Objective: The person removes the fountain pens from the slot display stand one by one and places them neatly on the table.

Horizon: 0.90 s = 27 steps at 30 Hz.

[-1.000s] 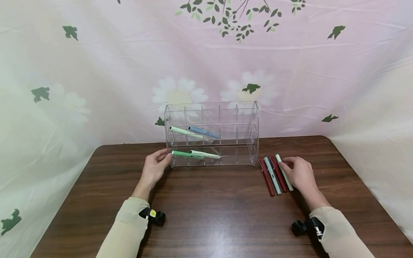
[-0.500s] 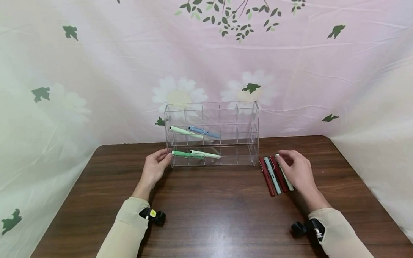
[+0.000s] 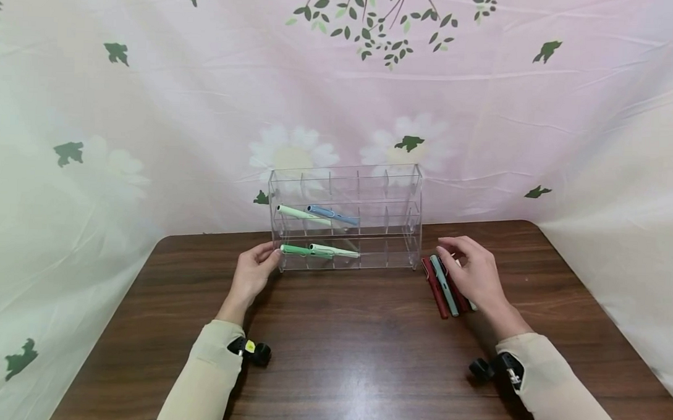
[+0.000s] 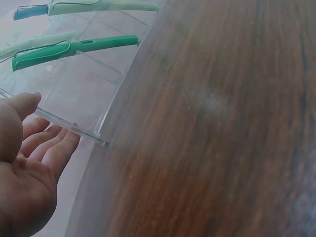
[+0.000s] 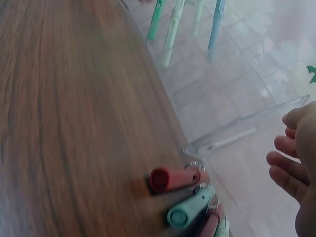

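Observation:
A clear acrylic pen rack (image 3: 401,260) stands toward the back of the table. My left hand (image 3: 251,275) holds its left side panel, thumb on the inner side and fingers outside. The lower tier holds a green pen (image 3: 297,250) and a mint pen (image 3: 343,253); above them lie a pale green pen (image 3: 293,212) and a blue pen (image 3: 336,217). My right hand (image 3: 476,273) hovers over pens right of the rack, its fingers loosely bent around nothing. Beneath it are a dark red pen (image 3: 435,291), a light blue pen (image 3: 446,291), and two partly hidden pens, dark red and pale green.
The wooden table (image 3: 354,353) extends in front of the rack. A printed cloth backdrop (image 3: 205,137) hangs close behind the rack and along both sides. Black wrist cameras (image 3: 261,354) are strapped at the sleeves.
My right hand has shifted left and slightly up, from beside the pale green pen to above the row, covering the upper ends of the right-hand pens. The left hand stays on the rack.

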Available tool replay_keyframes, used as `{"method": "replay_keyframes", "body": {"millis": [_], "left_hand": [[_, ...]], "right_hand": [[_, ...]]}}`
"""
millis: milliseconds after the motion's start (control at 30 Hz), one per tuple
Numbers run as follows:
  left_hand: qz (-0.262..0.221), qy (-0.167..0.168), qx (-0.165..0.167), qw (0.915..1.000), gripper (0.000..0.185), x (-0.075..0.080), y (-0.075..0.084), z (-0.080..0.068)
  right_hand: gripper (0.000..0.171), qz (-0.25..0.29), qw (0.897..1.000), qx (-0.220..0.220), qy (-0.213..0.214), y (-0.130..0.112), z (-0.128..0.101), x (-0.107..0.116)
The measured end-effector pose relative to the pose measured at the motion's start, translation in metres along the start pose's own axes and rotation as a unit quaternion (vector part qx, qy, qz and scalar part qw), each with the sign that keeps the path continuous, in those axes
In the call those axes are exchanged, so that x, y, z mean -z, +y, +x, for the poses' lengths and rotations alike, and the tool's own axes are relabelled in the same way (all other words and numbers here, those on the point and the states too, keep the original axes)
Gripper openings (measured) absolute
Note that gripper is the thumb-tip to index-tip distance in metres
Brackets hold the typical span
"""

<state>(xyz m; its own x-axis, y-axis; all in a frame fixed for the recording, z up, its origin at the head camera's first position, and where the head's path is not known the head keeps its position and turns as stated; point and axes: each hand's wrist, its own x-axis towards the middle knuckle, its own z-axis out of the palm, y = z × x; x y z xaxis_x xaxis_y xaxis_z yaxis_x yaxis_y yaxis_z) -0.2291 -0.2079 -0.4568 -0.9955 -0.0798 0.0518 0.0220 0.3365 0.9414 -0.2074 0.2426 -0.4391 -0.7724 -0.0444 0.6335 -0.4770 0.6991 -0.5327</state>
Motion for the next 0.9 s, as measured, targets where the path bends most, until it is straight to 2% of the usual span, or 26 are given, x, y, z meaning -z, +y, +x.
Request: {"method": "replay_keyframes", "body": {"millis": [167,733,900], "left_hand": [[-0.003,0.000,0.003,1.0000,0.041,0.001,0.000,0.000],[-0.007,0.000,0.007,0.9999,0.042,0.000,-0.002,0.002],[-0.013,0.002,0.008,0.9999,0.041,-0.001,-0.003,0.002]], "right_hand": [[0.020,0.013,1.000,0.024,0.001,-0.007,0.004,-0.006],[0.022,0.094,0.994,0.045,-0.011,-0.029,0.012,-0.032],[0.023,0.091,0.995,0.043,-0.023,-0.036,0.013,-0.039]]}}
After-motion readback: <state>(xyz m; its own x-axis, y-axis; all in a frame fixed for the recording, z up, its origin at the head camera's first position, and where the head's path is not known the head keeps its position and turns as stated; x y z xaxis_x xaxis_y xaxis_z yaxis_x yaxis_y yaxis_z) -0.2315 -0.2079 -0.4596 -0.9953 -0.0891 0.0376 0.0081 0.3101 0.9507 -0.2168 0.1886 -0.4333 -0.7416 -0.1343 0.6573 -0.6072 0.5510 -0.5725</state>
